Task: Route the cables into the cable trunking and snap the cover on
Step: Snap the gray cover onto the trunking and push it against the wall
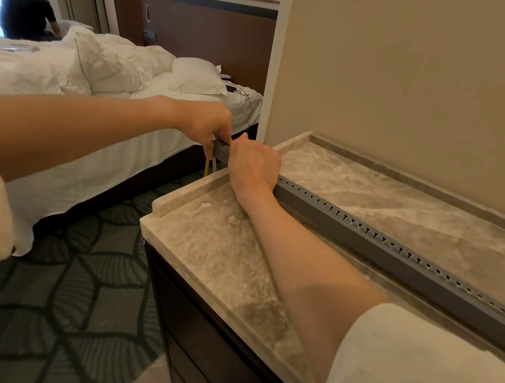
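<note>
A long grey slotted cable trunking (pixel 393 243) lies diagonally across the marble top (pixel 215 249), its far end sticking out past the top's left edge. My right hand (pixel 255 165) presses down over that far end. My left hand (pixel 208 125) pinches the very tip of the trunking from the bed side. A yellow cable (pixel 207 167) and a pale cable (pixel 214 165) hang down from the trunking's end below my left hand. Whether a cover sits on the trunking under my hands is hidden.
The marble top has a raised rim and sits on a dark cabinet (pixel 202 333) against a beige wall (pixel 407 82). A bed with white linen (pixel 103 71) stands to the left. Patterned carpet (pixel 68 297) lies between them. A person (pixel 26 9) sits far back by the window.
</note>
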Available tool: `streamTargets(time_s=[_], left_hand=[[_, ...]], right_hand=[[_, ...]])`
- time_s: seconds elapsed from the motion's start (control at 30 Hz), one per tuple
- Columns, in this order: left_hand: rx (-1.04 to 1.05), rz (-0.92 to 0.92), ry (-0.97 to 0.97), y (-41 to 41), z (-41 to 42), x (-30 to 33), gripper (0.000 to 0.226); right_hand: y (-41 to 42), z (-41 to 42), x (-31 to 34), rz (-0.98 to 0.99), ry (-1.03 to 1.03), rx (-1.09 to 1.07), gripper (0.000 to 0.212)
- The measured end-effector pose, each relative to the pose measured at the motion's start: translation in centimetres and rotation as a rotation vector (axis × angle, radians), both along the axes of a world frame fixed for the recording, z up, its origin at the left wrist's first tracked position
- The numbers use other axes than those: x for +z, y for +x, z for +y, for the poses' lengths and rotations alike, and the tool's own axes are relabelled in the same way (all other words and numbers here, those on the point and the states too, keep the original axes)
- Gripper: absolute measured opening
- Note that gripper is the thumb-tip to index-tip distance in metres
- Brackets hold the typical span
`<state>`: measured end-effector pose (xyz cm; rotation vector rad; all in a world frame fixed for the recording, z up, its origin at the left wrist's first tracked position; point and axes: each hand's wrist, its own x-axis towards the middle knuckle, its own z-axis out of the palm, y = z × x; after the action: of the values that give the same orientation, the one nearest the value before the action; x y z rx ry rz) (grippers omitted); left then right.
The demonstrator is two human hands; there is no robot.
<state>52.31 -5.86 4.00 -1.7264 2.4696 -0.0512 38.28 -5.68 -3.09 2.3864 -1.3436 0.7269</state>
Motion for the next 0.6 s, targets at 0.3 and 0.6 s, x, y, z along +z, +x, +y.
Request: streamTargets(time_s=[0.3,0.6], left_hand=[[0.07,0.041,0.066,-0.6,0.1,0.3,0.026],[0.319,0.698,-0.349,-1.5,-2.3,-5.1,0.057]], right_hand=[[0.4,-0.8,0.3,-0.044,0.0,-0.001,0.028],[0.4,-1.7,0.6,-0.086,0.032,-0.014,0.03]])
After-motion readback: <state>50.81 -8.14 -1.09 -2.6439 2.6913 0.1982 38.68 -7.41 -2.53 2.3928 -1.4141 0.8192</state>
